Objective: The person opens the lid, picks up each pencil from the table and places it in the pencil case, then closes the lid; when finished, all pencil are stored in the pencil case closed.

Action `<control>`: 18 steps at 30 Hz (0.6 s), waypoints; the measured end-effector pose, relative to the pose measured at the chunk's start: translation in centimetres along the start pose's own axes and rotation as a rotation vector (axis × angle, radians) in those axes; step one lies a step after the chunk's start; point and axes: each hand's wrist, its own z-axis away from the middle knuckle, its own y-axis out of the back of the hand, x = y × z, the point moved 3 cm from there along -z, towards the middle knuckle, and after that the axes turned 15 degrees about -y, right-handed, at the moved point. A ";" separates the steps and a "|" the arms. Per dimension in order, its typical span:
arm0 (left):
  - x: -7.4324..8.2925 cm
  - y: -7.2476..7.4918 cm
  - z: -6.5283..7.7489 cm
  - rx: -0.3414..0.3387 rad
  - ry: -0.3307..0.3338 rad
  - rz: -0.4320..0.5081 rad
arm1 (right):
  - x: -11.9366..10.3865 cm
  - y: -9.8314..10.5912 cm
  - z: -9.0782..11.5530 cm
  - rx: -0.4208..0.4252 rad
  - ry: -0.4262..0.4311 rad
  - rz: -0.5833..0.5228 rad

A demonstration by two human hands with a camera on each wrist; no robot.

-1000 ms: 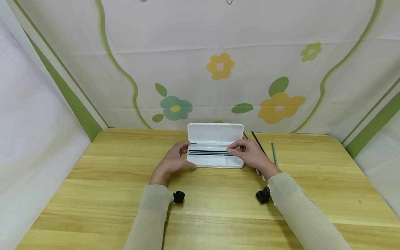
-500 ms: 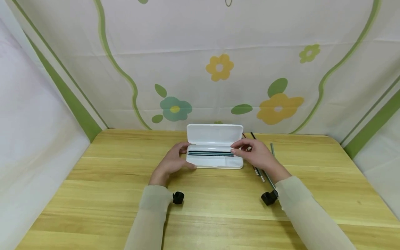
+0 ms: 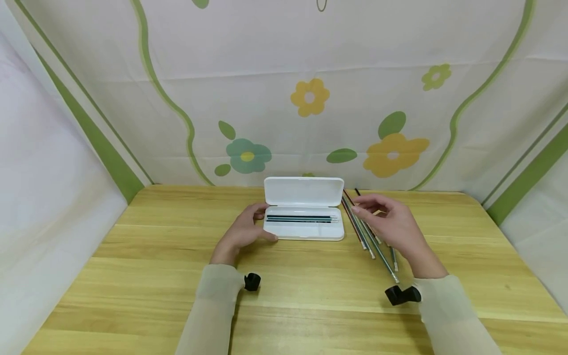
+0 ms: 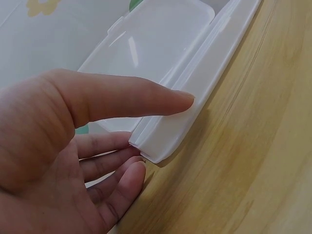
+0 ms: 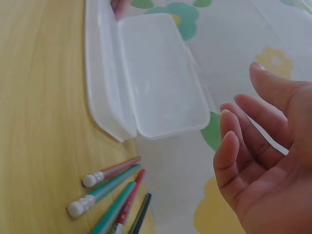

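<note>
I see the left hand point(image 3: 241, 230), fingers spread, holding the white case point(image 3: 306, 231); right of it, the right hand point(image 3: 396, 224), fingers loosely curled, above pencils point(image 5: 115, 206)

Both sleeves point(image 3: 207, 310) are pale beige, each cuff point(image 3: 220, 270) bearing a device point(image 3: 252, 282) (small, black).

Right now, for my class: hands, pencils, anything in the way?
Left hand holds open case. Right hand empty, near loose pencils. Other pencils lie inside case. No obstruction seen.
</note>
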 end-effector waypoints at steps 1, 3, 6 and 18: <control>0.0 0.0 0.0 -0.001 0.001 -0.001 | 0.1 0.3 0.2 0.008 -0.004 -0.012; 0.0 0.0 0.0 -0.001 0.001 0.001 | 0.2 0.9 0.7 0.021 -0.011 -0.040; 0.0 0.1 0.1 0.000 -0.001 0.001 | 0.7 1.7 1.1 0.036 -0.037 -0.089; 0.0 0.1 0.0 -0.001 0.001 0.003 | 3.8 4.3 0.9 0.032 -0.144 -0.214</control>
